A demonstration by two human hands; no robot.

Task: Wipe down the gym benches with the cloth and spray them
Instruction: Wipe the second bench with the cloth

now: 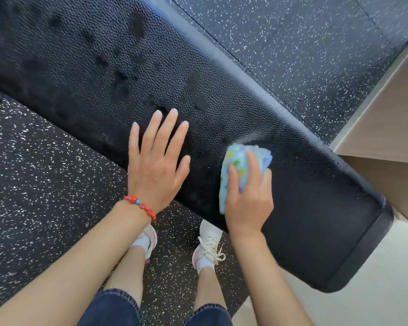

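A black padded gym bench (99,67) runs diagonally from the upper left to the lower right, its textured top dotted with dark wet patches. My right hand (247,198) grips a bunched light-blue cloth (239,161) with coloured spots and holds it against the bench top near the right end. My left hand (156,161), with a red bead bracelet at the wrist, lies flat with straight spread fingers over the bench's near edge. No spray bottle is in view.
Black speckled rubber flooring (33,184) lies on both sides of the bench. A pale wooden wall or cabinet (391,118) stands at the right, with light flooring (339,307) below it. My feet in white trainers (207,250) stand close to the bench's near side.
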